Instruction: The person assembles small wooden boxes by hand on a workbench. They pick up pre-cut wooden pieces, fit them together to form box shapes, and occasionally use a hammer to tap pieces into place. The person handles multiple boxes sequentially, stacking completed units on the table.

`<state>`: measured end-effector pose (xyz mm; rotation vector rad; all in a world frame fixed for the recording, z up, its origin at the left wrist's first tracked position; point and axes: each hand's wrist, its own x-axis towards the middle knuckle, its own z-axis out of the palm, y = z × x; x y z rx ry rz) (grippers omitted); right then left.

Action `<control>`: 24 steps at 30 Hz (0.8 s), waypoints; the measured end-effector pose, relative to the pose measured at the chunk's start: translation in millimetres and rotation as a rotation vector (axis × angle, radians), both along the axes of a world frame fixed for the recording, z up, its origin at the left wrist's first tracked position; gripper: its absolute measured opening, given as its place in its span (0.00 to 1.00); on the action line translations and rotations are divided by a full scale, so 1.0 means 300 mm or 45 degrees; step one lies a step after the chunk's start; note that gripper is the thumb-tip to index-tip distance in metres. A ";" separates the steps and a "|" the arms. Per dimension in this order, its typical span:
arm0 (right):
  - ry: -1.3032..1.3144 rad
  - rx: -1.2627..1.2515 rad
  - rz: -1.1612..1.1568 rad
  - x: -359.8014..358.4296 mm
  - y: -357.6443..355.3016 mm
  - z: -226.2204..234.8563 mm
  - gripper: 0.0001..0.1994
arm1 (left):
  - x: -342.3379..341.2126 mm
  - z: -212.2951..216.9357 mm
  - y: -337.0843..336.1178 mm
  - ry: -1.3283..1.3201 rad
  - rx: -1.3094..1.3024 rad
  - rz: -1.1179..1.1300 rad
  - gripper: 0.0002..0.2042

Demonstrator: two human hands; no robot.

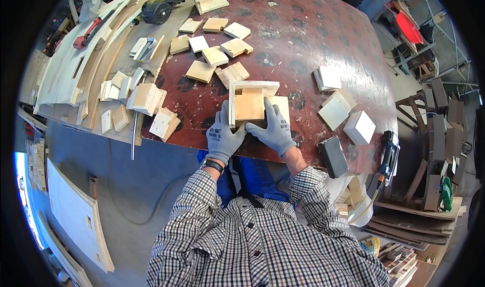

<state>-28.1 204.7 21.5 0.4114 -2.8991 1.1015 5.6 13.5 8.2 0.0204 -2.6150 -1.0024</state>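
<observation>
Left hand (223, 137) and right hand (274, 130), gloved, both closed on plywood assembly (251, 103); loose wood blocks (214, 56) at 11 o'clock on bench (303, 39).

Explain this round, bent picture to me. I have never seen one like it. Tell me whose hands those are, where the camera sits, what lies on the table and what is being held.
There is one picture, taken by a wide fisheye camera worn on a person's head and looking down. That is why straight edges curve near the rim. The checked sleeves coming in from below are the person's own arms. Both hands wear grey gloves. The left hand and the right hand grip a small plywood assembly standing on the dark reddish table. Many small plywood squares lie scattered behind it, and a few white-faced blocks lie to the right. A dark sanding block rests near the right edge, and a power tool sits at the far left.
</observation>
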 end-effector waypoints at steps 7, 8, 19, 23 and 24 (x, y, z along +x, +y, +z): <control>-0.188 -0.233 0.044 0.008 0.021 0.041 0.50 | -0.009 0.016 -0.003 -0.173 -0.012 0.013 0.44; -0.301 -0.350 0.033 0.004 0.027 0.045 0.48 | -0.007 0.005 -0.010 -0.153 -0.027 0.018 0.44; 0.106 -0.584 -0.050 -0.345 -0.018 0.312 0.14 | 0.009 -0.033 -0.019 -0.006 -0.026 -0.019 0.43; 0.089 -0.478 0.123 -0.550 -0.147 0.452 0.16 | 0.012 -0.010 -0.019 -0.056 -0.028 -0.040 0.43; 0.161 -0.443 0.166 -0.604 -0.166 0.460 0.16 | 0.008 -0.006 -0.013 -0.074 -0.031 -0.063 0.43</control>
